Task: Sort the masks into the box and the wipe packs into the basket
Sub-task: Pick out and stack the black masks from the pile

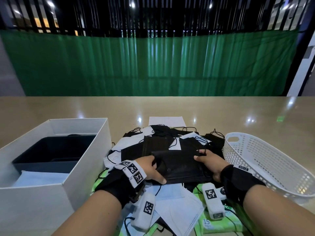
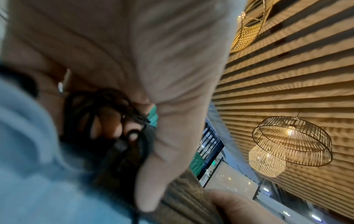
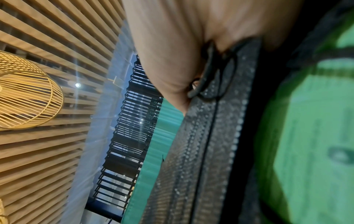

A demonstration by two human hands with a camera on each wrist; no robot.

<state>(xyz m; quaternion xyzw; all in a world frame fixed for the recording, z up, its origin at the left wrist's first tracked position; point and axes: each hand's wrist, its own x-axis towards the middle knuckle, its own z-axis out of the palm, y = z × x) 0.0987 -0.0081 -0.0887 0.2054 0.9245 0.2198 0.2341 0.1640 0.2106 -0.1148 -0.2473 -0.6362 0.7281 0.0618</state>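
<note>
A heap of black, white and pale blue masks lies mid-table between the box and the basket. On top of it sits a stack of black masks. My left hand grips the stack's left end, thumb on top and fingers curled under among the ear loops. My right hand grips the right end the same way, with the pleated black fabric against its palm. Green wipe packs lie under the heap near me, partly covered. The white box stands at left, the white basket at right.
Inside the box there is a dark tray and a pale blue sheet. A white paper lies behind the heap. The beige table stretches beyond to a green curtain.
</note>
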